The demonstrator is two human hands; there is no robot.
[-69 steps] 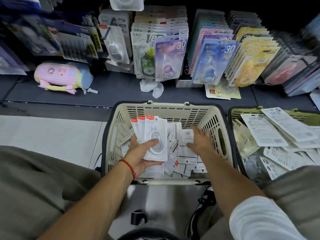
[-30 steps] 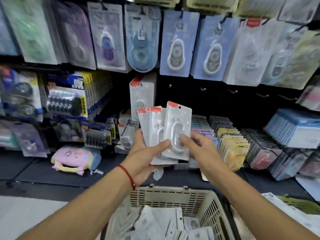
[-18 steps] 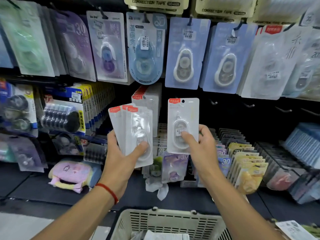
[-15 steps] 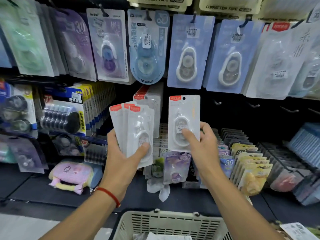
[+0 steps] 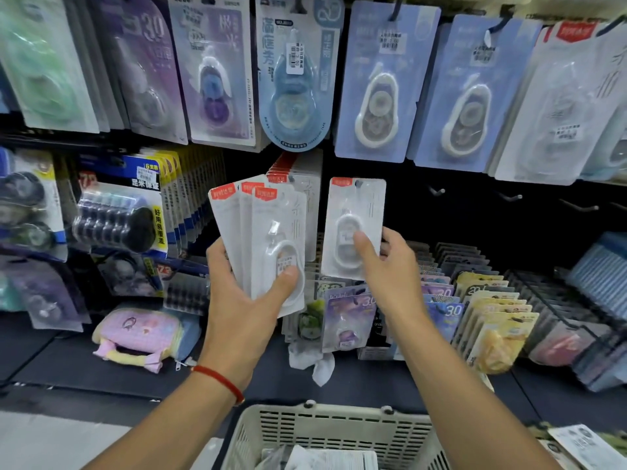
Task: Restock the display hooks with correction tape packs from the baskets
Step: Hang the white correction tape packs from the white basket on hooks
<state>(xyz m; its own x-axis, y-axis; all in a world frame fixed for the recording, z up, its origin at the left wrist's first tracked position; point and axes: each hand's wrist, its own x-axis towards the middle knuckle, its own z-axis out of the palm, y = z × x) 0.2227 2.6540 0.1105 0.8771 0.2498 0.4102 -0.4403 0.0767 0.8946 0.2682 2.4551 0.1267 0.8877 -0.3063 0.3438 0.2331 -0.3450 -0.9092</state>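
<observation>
Our right hand (image 5: 390, 269) is pinching a single white pack (image 5: 353, 228) upright before the dark hook panel (image 5: 475, 205); our left hand (image 5: 244, 293) is gripping a fanned stack of packs (image 5: 261, 239). Cream basket (image 5: 325, 432) is sitting below, near our wrists.

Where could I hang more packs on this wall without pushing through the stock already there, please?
The dark panel right of the single pack in the right hand is free: bare hooks under the blue carded packs. The left is crowded: the left hand's fan of packs fronts a full hook and the yellow-edged row.
</observation>
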